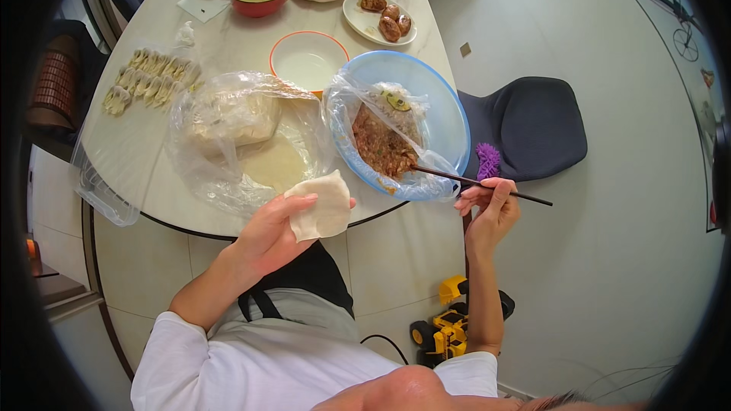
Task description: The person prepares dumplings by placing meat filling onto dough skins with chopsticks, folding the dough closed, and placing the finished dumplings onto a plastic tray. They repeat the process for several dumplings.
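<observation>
At the desk [156, 186] edge, my left hand [268, 230] holds a dough sheet [323, 208]; my right hand [493, 211] grips chopsticks [449, 176] beyond the basin [463, 118] rim.

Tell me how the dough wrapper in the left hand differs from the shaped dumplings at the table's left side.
Shape: the dough wrapper is a thin, flat sheet, while the dumplings are folded and plump.
Place: the wrapper is held up in the left hand; the dumplings sit grouped in rows at the left of the table.
Number: the wrapper is a single piece; the dumplings are many.
Shared: both are pale.
</observation>
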